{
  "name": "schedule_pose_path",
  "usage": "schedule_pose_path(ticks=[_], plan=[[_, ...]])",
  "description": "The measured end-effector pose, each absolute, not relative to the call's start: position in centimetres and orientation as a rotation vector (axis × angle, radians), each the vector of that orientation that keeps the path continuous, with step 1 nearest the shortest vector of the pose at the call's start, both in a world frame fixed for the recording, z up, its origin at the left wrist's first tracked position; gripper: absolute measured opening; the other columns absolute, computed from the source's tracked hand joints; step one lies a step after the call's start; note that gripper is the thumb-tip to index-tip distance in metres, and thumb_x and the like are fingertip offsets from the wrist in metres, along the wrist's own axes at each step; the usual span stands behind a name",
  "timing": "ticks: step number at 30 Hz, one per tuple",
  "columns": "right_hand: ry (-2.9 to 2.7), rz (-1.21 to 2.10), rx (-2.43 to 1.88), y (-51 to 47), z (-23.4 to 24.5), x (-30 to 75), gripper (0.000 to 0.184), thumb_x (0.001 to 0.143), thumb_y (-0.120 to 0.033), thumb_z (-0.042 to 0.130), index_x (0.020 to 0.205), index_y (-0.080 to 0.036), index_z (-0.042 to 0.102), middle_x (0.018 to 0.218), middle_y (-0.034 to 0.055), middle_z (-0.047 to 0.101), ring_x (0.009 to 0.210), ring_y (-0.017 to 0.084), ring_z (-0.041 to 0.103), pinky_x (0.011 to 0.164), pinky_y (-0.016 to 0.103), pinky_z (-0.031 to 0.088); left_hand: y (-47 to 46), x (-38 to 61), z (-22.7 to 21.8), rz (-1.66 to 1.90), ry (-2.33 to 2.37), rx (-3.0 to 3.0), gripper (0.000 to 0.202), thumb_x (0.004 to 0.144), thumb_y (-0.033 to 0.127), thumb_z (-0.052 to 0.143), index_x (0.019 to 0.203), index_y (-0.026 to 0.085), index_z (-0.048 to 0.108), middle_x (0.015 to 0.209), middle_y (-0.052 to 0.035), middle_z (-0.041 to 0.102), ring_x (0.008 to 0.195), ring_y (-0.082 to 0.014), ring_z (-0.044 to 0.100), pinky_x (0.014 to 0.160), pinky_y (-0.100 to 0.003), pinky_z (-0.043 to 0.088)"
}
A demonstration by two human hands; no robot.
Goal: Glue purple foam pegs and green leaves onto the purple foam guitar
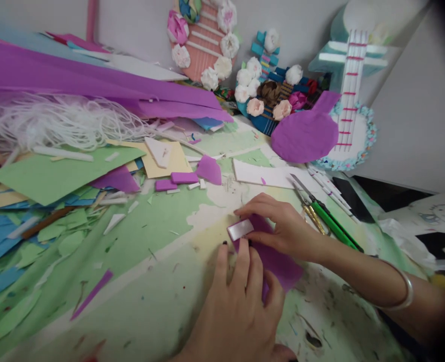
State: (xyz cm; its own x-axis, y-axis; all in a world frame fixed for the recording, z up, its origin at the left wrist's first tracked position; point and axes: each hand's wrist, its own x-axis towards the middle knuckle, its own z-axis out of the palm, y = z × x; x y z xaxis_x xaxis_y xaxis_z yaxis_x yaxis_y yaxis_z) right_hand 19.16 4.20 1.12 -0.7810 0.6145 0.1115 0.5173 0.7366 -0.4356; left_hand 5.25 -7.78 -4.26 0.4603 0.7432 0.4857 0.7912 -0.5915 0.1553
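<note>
A sheet of purple paper lies on the table under both of my hands. On its corner rests a small white rectangular block with a shiny top. My right hand closes thumb and fingers around this block from the right. Nearer to me, my left hand is spread out, its fingertips touching the paper just below the block. Part of the sheet is hidden beneath the hands.
Purple-wrapped blocks and paper scraps lie ahead. To the right is a green utility knife beside gold-handled scissors. Coloured paper and white string pile up left. Decorated guitar-shaped crafts stand at the back.
</note>
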Motion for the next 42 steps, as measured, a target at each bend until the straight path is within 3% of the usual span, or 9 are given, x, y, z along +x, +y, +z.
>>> schedule_pose_path(ticks=[3, 8, 12, 29, 42], plan=[[-2.596, 0.527, -0.880, 3.9, 1.3, 20.0, 0.032, 0.078, -0.017, 0.066, 0.109, -0.016, 0.061, 0.095, 0.0090, 0.063, 0.092, 0.020, 0.055, 0.081, 0.036, 0.047, -7.9, 5.6, -4.7, -0.784, -1.394, -2.539, 0.061, 0.073, 0.070, 0.047, 0.100, 0.017, 0.060, 0.112, -0.0178, 0.064, 0.119, -0.0385, 0.047, 0.096, -0.057, 0.030], [-2.555, 0.508, -0.820, 3.4, 0.7, 20.9, 0.022, 0.083, -0.015, 0.060, 0.103, -0.021, 0.068, 0.086, 0.0071, 0.061, 0.082, 0.017, 0.056, 0.072, 0.032, 0.049, -7.8, 6.0, -5.1, -0.846, -1.455, -2.438, 0.019, 0.080, 0.032, 0.061, 0.093, 0.019, 0.058, 0.105, -0.0124, 0.068, 0.114, -0.0378, 0.053, 0.095, -0.058, 0.033], [-2.527, 0.509, -0.805, 3.4, -0.4, 21.0, 0.022, 0.086, -0.015, 0.056, 0.100, -0.023, 0.070, 0.079, 0.0050, 0.059, 0.075, 0.014, 0.056, 0.066, 0.029, 0.050, -7.7, 6.4, -5.5, -0.913, -1.472, -2.365, 0.016, 0.076, 0.019, 0.063, 0.090, 0.020, 0.057, 0.101, -0.0097, 0.069, 0.111, -0.0384, 0.055, 0.093, -0.058, 0.036], [-2.431, 0.649, -0.910, 3.2, -1.1, 20.9, 0.022, 0.082, -0.010, 0.059, 0.095, -0.020, 0.072, 0.076, 0.0047, 0.055, 0.072, 0.014, 0.053, 0.061, 0.028, 0.044, -7.7, 6.3, -7.2, -0.830, -1.501, -2.352, 0.022, 0.078, 0.032, 0.062, 0.098, 0.021, 0.061, 0.103, -0.0091, 0.067, 0.118, -0.0382, 0.051, 0.096, -0.056, 0.038], [-2.394, 0.642, -0.954, 2.9, -1.0, 20.6, 0.023, 0.081, -0.008, 0.058, 0.094, -0.018, 0.073, 0.071, 0.0043, 0.055, 0.067, 0.013, 0.052, 0.057, 0.027, 0.042, -7.3, 6.7, -6.9, -0.994, -1.463, -2.304, 0.018, 0.076, 0.027, 0.064, 0.091, 0.023, 0.055, 0.097, -0.0064, 0.066, 0.115, -0.0399, 0.053, 0.095, -0.060, 0.035]])
